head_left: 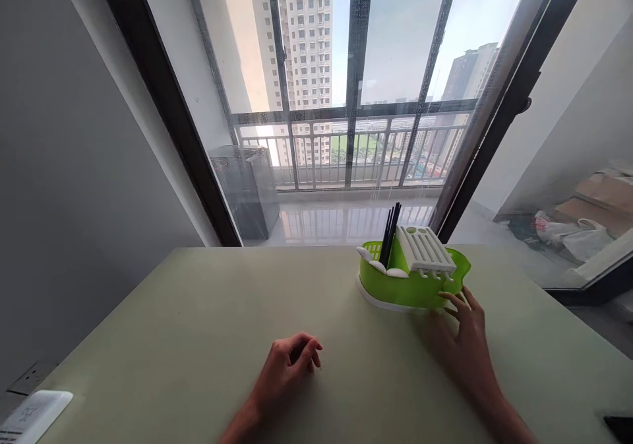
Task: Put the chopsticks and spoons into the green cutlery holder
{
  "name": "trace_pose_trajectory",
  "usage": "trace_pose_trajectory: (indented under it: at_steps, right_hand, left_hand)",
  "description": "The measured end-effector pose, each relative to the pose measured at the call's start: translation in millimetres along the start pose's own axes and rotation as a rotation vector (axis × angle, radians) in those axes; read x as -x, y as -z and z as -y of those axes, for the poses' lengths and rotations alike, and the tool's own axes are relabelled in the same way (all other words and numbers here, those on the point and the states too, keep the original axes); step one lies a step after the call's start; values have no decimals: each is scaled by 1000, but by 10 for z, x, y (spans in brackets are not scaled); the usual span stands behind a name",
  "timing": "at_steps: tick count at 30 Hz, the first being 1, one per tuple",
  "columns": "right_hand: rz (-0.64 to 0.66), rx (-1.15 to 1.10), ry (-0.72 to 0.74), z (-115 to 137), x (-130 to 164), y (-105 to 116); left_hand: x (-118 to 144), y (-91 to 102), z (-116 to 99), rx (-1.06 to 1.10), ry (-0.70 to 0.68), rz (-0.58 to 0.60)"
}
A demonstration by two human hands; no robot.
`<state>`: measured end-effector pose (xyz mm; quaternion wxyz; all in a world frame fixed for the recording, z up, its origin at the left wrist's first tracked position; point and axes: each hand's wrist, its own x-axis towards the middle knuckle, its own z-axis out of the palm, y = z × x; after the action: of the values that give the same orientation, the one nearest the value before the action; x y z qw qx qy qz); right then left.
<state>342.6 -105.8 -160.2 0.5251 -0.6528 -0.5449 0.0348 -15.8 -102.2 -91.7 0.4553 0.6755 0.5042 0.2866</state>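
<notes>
A green and white cutlery holder (pixel 403 291) stands on the pale table (pixel 198 325), right of centre. Several black chopsticks (pixel 388 236) rise from its left compartment, beside a slotted white top (pixel 428 249). My right hand (pixel 465 335) is at the holder's front right end, fingers spread and fingertips at its green side; whether they press on it I cannot tell. On the table left of the holder rests my left hand (pixel 291 361), its fingers curled in and nothing visible in them.
A white object (pixel 37 414) lies at the table's near left corner, and a dark one (pixel 618 427) at the near right. Beyond the far edge are a glass door, a grey boxy appliance (pixel 247 190) and a balcony railing. Bags (pixel 578 236) and cardboard lie at right.
</notes>
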Motion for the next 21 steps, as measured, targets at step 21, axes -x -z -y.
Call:
trace_pose_trajectory:
  at_steps: [21]
  right_hand:
    - [295, 2, 138, 411, 222, -160]
  left_hand:
    - [-5, -15, 38, -3, -37, -2]
